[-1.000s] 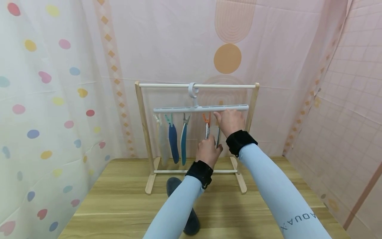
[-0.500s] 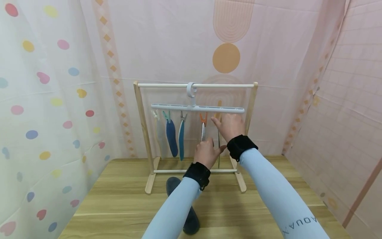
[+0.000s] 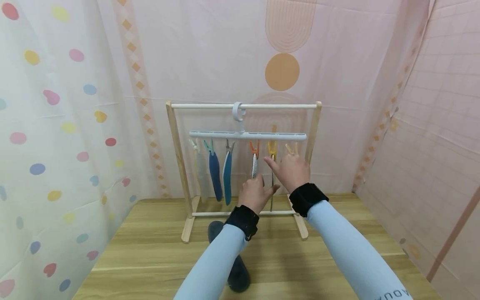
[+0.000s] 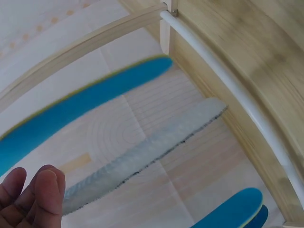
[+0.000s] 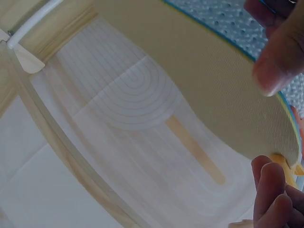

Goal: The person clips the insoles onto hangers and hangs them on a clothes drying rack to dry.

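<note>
Insoles hang from clips on a pale hanger (image 3: 217, 135). My left hand (image 3: 254, 193) is in front of a fuzzy grey insole (image 3: 255, 164) under the orange clip (image 3: 255, 147), thumb spread to the right. In the left wrist view, its fingertips (image 4: 50, 187) overlap the near end of that fuzzy insole. My right hand (image 3: 293, 173) is beside the yellow clip (image 3: 272, 147), below a pale yellow clip (image 3: 289, 148). The right wrist view shows a beige insole (image 5: 204, 80) with a blue edge passing between its thumb and fingers, which stand apart.
The hanger hooks onto a wooden rack (image 3: 175, 154). At its left hang a pale insole (image 3: 202, 175), a dark blue insole (image 3: 215, 175) and a lighter blue insole (image 3: 227, 177). A dark grey insole (image 3: 238, 275) lies on the wooden table (image 3: 150, 250), partly under my left forearm.
My right hand has come down from the hanger bar, uncovering the yellow and pale yellow clips. The tilted hanger has levelled out. My left hand has shifted slightly left and down.
</note>
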A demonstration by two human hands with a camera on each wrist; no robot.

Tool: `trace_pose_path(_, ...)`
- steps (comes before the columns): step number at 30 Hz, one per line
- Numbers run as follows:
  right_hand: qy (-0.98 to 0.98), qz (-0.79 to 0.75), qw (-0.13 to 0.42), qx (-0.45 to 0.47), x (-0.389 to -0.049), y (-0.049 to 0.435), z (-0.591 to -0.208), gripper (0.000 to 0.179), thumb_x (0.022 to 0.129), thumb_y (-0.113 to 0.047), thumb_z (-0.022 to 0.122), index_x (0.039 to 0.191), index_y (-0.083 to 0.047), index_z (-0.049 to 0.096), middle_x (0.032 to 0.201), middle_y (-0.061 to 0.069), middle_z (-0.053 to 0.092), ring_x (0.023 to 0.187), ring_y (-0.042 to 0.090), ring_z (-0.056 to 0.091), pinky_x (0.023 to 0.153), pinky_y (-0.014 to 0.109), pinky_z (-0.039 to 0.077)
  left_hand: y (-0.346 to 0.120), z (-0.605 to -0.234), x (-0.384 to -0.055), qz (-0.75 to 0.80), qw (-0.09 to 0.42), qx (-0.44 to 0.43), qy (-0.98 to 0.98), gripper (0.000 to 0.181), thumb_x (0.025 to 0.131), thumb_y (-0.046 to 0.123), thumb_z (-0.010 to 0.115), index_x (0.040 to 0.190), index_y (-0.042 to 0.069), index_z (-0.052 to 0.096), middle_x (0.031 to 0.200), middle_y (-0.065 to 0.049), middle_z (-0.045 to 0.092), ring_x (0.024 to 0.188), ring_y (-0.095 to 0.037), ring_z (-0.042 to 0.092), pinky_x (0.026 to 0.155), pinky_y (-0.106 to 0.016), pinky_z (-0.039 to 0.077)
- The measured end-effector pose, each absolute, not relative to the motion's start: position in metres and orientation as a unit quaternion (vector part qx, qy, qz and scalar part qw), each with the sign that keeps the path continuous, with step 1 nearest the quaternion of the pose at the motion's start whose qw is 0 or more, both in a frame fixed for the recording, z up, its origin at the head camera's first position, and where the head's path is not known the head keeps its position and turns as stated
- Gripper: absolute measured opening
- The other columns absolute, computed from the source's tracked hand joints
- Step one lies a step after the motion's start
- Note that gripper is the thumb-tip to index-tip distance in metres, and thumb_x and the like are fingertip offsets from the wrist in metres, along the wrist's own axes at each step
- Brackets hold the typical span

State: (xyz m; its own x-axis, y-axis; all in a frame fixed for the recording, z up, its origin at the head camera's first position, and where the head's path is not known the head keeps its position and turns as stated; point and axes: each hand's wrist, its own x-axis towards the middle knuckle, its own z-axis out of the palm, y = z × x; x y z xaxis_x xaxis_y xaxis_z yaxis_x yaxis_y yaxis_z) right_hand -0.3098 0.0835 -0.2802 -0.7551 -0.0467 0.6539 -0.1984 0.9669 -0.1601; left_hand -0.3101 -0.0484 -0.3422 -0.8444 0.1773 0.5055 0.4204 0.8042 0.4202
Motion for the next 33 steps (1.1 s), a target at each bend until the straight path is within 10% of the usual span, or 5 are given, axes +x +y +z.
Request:
trace_pose_path(18, -0.929, 0.146, 0.335, 0.059, -0.289, 0.1, -0.317, 0.065, 0.096, -0.062, 0.05, 0.054, -0.014, 0.064, 0.041, -0.006, 0.032, 0.037, 0.012, 0.033, 0.036, 0.028, 0.027, -0.083, -0.348, -0.307, -0.186, 0.232, -0.199, -0.934, 0.04, 0.087, 0.045, 0.075, 0.082, 0.007, 0.064, 0.064, -0.002, 0.057, 0.05, -0.014, 0.051, 0.046, -0.03, 0.041)
trace_pose_path(33, -0.929, 0.184, 0.317, 0.051, -0.277, 0.099, -0.362, 0.054, 0.092, -0.061, 0.059, 0.091, -0.011, 0.079, 0.053, -0.001, 0.056, 0.041, 0.012, 0.04, 0.037, 0.028, 0.028, -0.115, -0.355, -0.302, -0.129, 0.207, -0.163, -0.956, 0.039, 0.086, 0.046, 0.075, 0.081, 0.01, 0.062, 0.062, -0.001, 0.056, 0.051, -0.015, 0.05, 0.047, -0.032, 0.041)
